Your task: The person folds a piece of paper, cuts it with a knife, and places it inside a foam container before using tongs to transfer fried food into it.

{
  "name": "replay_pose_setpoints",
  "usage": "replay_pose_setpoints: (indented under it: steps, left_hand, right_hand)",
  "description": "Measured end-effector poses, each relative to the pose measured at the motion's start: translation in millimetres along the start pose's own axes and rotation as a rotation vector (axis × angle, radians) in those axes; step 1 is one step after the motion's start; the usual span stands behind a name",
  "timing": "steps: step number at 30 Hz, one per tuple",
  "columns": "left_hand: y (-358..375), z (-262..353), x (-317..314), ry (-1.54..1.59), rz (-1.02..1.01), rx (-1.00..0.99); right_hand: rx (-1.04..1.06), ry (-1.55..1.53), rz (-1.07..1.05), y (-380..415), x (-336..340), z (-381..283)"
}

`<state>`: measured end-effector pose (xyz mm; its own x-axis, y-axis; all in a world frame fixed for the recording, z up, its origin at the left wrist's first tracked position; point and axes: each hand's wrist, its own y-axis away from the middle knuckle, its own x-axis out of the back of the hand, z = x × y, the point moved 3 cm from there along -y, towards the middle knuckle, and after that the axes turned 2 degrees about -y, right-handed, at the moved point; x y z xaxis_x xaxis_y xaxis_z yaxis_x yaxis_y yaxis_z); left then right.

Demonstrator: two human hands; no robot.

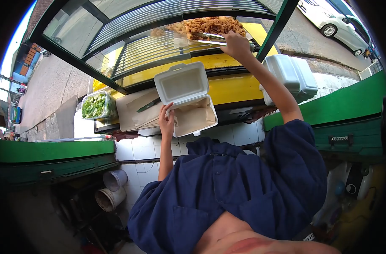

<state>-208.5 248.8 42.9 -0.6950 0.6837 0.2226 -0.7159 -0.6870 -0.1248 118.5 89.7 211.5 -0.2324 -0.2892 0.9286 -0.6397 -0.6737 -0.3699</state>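
My left hand [166,118] grips the left edge of a white foam takeaway box [213,118], near the hinge. The box stands open with its lid [181,82] tipped back, and brown paper [192,117] lines its base. My right hand [236,45] reaches into the glass display case, closed round metal tongs [210,36]. The tong tips lie over the front of a heap of crispy fried food [214,26], golden brown in colour.
Left of the box, a knife [148,105] lies on brown paper sheets [129,108]. Beside them is a clear tub of chopped greens [95,106]. Stacked white foam boxes [290,76] stand right of my forearm. The case's dark frame [279,30] rises close to my right hand.
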Motion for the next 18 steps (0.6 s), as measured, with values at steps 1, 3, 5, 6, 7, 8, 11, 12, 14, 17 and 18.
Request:
replay_pose_setpoints:
  steps: [1,3,5,6,7,8,11,12,14,17,18]
  left_hand:
    - [1,0,-1,0.01,-0.003,-0.003]
    - [2,3,-4,0.027,-0.006,-0.008]
    - [3,9,-7,0.04,-0.01,-0.011]
    - [2,10,-7,0.028,-0.012,-0.01]
    - [3,10,-8,0.016,-0.014,-0.007]
    - [4,10,-8,0.003,-0.017,-0.005]
    - [4,10,-10,-0.009,-0.005,-0.021]
    - [4,11,-11,-0.004,-0.016,-0.01]
    - [5,14,-11,0.006,-0.041,0.013]
    - [6,12,-11,0.0,-0.034,0.005]
    - [6,13,-11,0.01,-0.036,0.009]
  right_hand:
    - [0.007,0.027,-0.024,-3,3,-2]
    - [0.019,0.073,-0.074,-7,18,-10]
    - [0.025,0.098,-0.117,-12,26,-16]
    - [0.028,0.111,-0.138,-13,27,-18]
    - [0.038,0.117,-0.118,-14,26,-20]
    - [0.048,0.123,-0.098,-15,26,-21]
    - [0.08,0.144,-0.032,-18,22,-20]
    - [0.091,0.152,-0.011,-18,22,-19]
    - [0.11,0.152,0.006,-17,21,-17]
    - [0.118,0.138,0.026,-16,20,-14]
    - [0.119,0.13,0.031,-16,20,-13]
